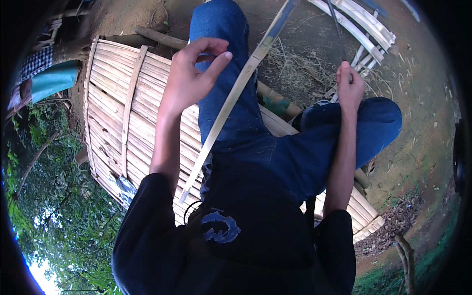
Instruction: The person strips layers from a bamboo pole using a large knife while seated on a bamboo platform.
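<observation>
Bamboo slats form the platform at left. The left hand hovers loosely curled, holding nothing, just beside the long bamboo strip slanting across the blue-jeaned thigh. The strip is probably light, springy and sharp-edged; take it mid-length. The right hand seems pinched on a thin dark sliver. Bare ground lies beyond.

Left hand raised, fingers loosely curled; right hand closed.
</observation>
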Action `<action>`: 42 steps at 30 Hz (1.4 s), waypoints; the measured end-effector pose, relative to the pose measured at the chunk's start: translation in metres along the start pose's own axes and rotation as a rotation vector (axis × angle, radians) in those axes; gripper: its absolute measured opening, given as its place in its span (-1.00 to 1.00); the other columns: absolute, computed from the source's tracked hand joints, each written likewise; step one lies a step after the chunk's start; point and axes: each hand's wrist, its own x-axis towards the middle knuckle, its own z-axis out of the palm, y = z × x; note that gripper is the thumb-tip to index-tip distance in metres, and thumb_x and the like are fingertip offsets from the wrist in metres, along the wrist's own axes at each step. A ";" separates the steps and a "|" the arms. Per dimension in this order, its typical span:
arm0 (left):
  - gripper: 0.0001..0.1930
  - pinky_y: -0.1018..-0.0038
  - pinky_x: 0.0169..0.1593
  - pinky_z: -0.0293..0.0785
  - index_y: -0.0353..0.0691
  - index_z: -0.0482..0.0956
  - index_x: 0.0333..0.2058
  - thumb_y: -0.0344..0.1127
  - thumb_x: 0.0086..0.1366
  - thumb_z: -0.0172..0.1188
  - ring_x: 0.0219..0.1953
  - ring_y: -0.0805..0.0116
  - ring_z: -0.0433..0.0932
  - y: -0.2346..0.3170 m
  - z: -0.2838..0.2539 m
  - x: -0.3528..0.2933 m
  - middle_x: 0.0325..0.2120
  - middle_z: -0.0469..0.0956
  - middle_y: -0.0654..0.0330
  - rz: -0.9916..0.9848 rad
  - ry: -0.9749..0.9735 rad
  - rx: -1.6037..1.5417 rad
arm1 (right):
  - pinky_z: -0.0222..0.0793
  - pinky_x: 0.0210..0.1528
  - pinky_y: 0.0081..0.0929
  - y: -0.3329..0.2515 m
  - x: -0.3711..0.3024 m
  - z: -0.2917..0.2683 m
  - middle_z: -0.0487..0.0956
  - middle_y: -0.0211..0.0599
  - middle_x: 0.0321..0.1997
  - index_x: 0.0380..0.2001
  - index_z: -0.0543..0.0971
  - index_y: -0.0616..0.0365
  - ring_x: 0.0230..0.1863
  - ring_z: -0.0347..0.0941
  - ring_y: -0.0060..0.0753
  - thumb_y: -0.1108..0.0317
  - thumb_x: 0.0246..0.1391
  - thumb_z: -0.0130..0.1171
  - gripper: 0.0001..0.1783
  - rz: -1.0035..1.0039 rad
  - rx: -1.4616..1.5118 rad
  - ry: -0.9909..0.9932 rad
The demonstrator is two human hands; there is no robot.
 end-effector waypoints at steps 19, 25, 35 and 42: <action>-0.81 0.46 -0.22 0.55 -0.34 0.65 -0.26 -0.33 0.23 0.28 -0.36 0.37 0.65 -0.057 -0.039 -0.170 -0.45 0.65 0.10 -0.656 -0.604 0.022 | 0.04 -0.59 -0.70 -0.016 -0.008 -0.005 0.33 -0.60 -0.70 -0.57 0.51 0.15 -0.65 0.19 -0.78 0.01 0.33 -0.03 -0.50 0.015 0.034 -0.082; -0.75 0.50 -0.44 0.49 -0.40 0.56 -0.26 -0.28 0.39 0.10 -0.53 0.46 0.59 -0.048 -0.025 -0.159 -0.56 0.55 0.22 -0.768 -0.289 -0.364 | 0.13 -0.58 -0.63 -0.011 -0.011 -0.008 0.38 -0.56 -0.71 -0.58 0.54 0.22 -0.64 0.26 -0.75 -0.05 0.25 0.08 -0.46 0.007 0.056 -0.088; -0.78 0.58 -0.48 0.36 -0.41 0.60 -0.17 -0.52 0.18 0.24 -0.54 0.54 0.50 0.014 0.027 -0.088 -0.46 0.56 0.09 -0.390 -0.137 -0.106 | 0.09 -0.59 -0.61 -0.015 -0.013 -0.002 0.36 -0.57 -0.74 -0.64 0.50 0.17 -0.67 0.22 -0.73 -0.05 0.27 0.05 -0.45 0.086 0.292 -0.133; -0.73 0.62 -0.39 0.40 -0.34 0.63 -0.12 -0.56 0.17 0.23 -0.47 0.56 0.49 0.042 0.074 -0.048 -0.33 0.57 0.15 -0.043 -0.029 0.040 | 0.05 -0.66 -0.67 -0.026 -0.014 -0.007 0.30 -0.56 -0.67 -0.44 0.56 0.25 -0.72 0.17 -0.75 -0.09 0.16 0.19 -0.48 0.353 0.747 -0.157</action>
